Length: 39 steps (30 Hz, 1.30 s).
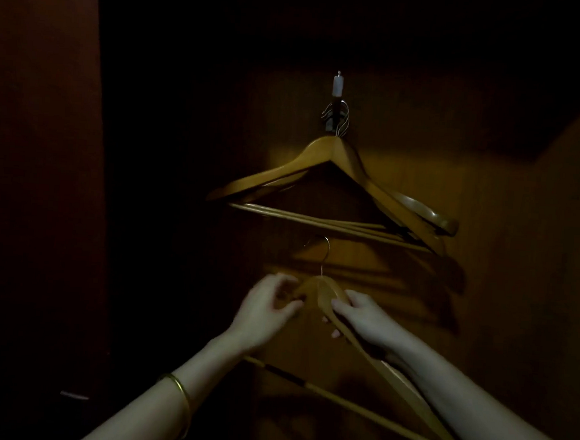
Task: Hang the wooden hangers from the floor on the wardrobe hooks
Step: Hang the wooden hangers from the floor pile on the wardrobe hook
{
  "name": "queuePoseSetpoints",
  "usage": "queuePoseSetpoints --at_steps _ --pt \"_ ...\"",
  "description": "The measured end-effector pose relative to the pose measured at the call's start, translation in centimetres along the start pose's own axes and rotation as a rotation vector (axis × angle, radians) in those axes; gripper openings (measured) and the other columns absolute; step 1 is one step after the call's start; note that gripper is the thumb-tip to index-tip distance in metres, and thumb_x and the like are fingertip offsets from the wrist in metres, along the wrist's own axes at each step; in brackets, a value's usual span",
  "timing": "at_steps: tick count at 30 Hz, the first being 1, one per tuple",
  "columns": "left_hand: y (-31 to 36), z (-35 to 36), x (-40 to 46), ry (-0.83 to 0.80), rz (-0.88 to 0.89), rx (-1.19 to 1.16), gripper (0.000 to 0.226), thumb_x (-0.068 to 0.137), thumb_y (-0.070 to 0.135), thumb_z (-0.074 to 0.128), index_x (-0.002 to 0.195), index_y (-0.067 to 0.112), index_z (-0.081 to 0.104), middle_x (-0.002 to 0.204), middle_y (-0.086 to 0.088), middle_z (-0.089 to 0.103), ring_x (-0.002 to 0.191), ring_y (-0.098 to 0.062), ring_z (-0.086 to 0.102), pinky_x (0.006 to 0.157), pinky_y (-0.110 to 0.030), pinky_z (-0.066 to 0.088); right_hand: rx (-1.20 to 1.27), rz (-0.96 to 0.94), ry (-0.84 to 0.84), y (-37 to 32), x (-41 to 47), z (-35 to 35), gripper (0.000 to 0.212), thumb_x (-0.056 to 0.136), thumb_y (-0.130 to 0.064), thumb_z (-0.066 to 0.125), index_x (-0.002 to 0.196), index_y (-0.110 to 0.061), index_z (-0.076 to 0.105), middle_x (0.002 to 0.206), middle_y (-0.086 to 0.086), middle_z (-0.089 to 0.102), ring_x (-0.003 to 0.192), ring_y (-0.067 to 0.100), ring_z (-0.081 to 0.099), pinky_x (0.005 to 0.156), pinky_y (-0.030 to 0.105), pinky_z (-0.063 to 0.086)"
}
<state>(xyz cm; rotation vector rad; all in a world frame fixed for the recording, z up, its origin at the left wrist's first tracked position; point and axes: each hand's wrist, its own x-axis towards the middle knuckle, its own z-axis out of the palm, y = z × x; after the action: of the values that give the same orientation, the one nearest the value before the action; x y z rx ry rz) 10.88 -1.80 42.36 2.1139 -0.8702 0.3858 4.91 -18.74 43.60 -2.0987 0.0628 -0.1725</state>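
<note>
A: Where are the arms?

B: Both reach forward and upward from the bottom of the view, bare to the forearm. The left forearm enters from the lower left and wears a thin gold bangle [180, 389] just below the wrist; the right enters from the lower right.

A: And the hands?

B: Close together, slightly apart. The left hand [264, 310] shows its back, its fingers curled inward toward the thumb, pinching the top of a wooden hanger [324, 292]. The right hand [361, 316] has its fingers curled round the hanger's right shoulder, thumb on top, fingertips wrapping underneath.
</note>
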Motion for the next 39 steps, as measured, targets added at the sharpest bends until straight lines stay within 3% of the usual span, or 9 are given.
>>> queuePoseSetpoints --at_steps 2,5,10,13,17,21,27,34,39 --pt "-0.9 -0.5 1.2 0.096 -0.040 0.131 0.060 0.082 0.037 0.063 0.133 0.021 0.036 0.134 0.001 0.041 0.122 -0.015 0.039 0.100 -0.026 0.038 -0.062 -0.033 0.013 -0.6 0.2 -0.8 0.022 0.099 -0.023 0.038 0.113 -0.012 0.051 0.092 0.003 0.063 0.057 0.008 0.060 0.054 0.017 0.046" --pt "-1.1 -0.9 2.9 -0.051 -0.113 0.153 0.074 0.076 0.050 0.064 0.137 0.023 0.031 0.139 0.001 0.040 0.126 -0.016 0.038 0.107 -0.040 0.035 -0.070 -0.088 0.003 -2.2 0.4 -2.5 0.015 0.098 -0.023 0.039 0.098 -0.020 0.053 0.090 0.003 0.062 0.058 0.010 0.061 0.058 0.019 0.047" --pt "0.9 -2.4 4.9 0.098 0.051 0.100 0.028 0.089 0.044 0.048 0.111 0.029 0.054 0.111 0.006 0.063 0.092 -0.005 0.059 0.083 -0.032 0.052 -0.080 -0.206 0.139 -4.9 0.9 -5.8 0.019 0.098 -0.021 0.037 0.109 -0.017 0.053 0.086 0.001 0.057 0.062 0.015 0.060 0.057 0.020 0.050" --pt "3.2 -3.9 6.7 0.252 0.167 0.206 0.034 0.089 0.045 0.045 0.117 0.027 0.054 0.115 0.007 0.060 0.100 -0.008 0.057 0.084 -0.030 0.050 -0.114 -0.268 0.269 -6.6 1.9 -7.5 0.026 0.098 -0.022 0.036 0.118 -0.013 0.051 0.091 0.005 0.058 0.059 0.015 0.059 0.055 0.020 0.049" --pt "5.3 -5.6 9.4 0.261 0.240 0.272 0.047 0.085 0.045 0.054 0.126 0.025 0.047 0.122 0.008 0.053 0.108 -0.008 0.051 0.088 -0.026 0.044 -0.148 -0.338 0.464 -9.0 3.1 -9.8 0.034 0.098 -0.024 0.039 0.122 -0.004 0.052 0.102 0.011 0.058 0.059 0.017 0.060 0.047 0.015 0.048" --pt "5.4 -6.7 10.7 0.369 0.312 0.302 0.039 0.086 0.030 0.058 0.124 0.026 0.050 0.118 0.007 0.057 0.105 -0.010 0.054 0.087 -0.032 0.050 -0.150 -0.376 0.534 -11.2 3.9 -12.1 0.034 0.097 -0.024 0.042 0.124 -0.006 0.052 0.110 0.015 0.060 0.059 0.017 0.061 0.048 0.017 0.049" --pt "5.9 -7.9 14.3 0.508 0.306 0.211 0.036 0.086 0.023 0.059 0.121 0.024 0.054 0.113 0.007 0.061 0.092 0.001 0.050 0.069 -0.006 0.033 -0.165 -0.444 0.573 -14.5 6.0 -14.1 0.032 0.096 -0.025 0.044 0.119 -0.007 0.056 0.111 0.017 0.061 0.058 0.017 0.062 0.046 0.017 0.048" --pt "5.0 -8.0 17.1 0.469 0.245 0.151 0.034 0.086 0.023 0.058 0.120 0.027 0.054 0.116 0.010 0.059 0.099 0.000 0.051 0.084 -0.021 0.043 -0.231 -0.417 0.574 -15.9 8.6 -15.0 0.038 0.095 -0.027 0.047 0.127 -0.008 0.051 0.116 0.016 0.060 0.055 0.012 0.060 0.041 0.012 0.044" --pt "3.4 -7.8 17.1 0.417 0.206 0.117 0.033 0.086 0.022 0.058 0.118 0.027 0.054 0.112 0.013 0.057 0.101 -0.002 0.052 0.089 -0.025 0.045 -0.244 -0.432 0.554 -14.8 9.7 -13.7 0.034 0.095 -0.028 0.046 0.123 -0.010 0.055 0.102 0.009 0.065 0.052 0.009 0.060 0.039 0.009 0.045"
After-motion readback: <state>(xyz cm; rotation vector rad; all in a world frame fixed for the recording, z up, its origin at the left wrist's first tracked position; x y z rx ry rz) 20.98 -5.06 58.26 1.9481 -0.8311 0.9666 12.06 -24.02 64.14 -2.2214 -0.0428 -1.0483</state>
